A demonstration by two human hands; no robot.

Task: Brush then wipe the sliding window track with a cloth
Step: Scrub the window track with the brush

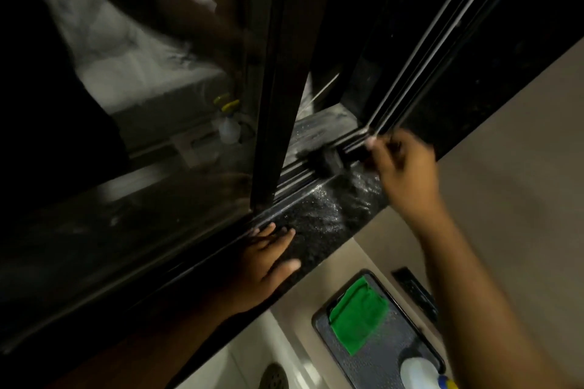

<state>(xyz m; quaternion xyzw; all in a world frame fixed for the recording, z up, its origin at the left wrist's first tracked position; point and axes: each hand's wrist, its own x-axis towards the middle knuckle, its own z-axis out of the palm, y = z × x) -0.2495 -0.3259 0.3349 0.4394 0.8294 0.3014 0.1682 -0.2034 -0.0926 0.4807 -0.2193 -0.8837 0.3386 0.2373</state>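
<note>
My right hand (pixel 403 167) grips the handle of a dark brush (pixel 327 158) whose head rests in the sliding window track (pixel 297 175), near the track's right end. My left hand (pixel 268 257) lies flat with fingers spread on the black speckled granite sill (pixel 328 215), just in front of the track. The dark sliding window frame (pixel 275 88) stands upright over the track, left of the brush. A folded green cloth (pixel 358 314) lies on a dark tray (pixel 376 360) below the sill. The picture is dim and blurred.
A white spray bottle with a blue and yellow top (pixel 422 374) stands on the tray's near end. A dark flat object (pixel 414 290) lies on the beige counter beside the tray. A round drain (pixel 275 376) shows at the bottom. The window glass (pixel 126 104) reflects a bottle.
</note>
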